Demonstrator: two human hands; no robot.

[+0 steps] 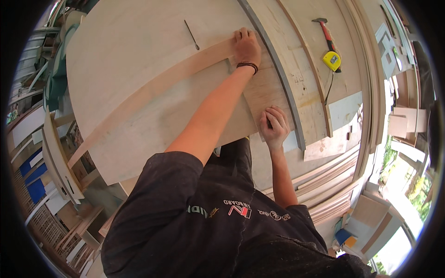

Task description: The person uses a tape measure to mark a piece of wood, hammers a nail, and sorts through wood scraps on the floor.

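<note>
A long pale wooden strip [153, 88] runs across the large light board [125, 51], and its far end lies under my left hand [247, 46]. The fingers of that hand are curled down over the strip's end, and a dark band circles the wrist. A narrow plywood piece [262, 85] lies between my two hands, along a grey straight bar [281, 74]. At the near end of the plywood rests my right hand [276, 126], its fingers bent inward. A dark spot shows inside its curl; whether it is an object or shadow I cannot tell.
A thin dark rod [191, 34] lies beyond the strip. To the right, a hammer [327, 34] with a red and black handle lies by a yellow tape measure [332, 60]. Long wooden strips [324, 180] are stacked at the near right. Wooden parts [60, 157] crowd the left.
</note>
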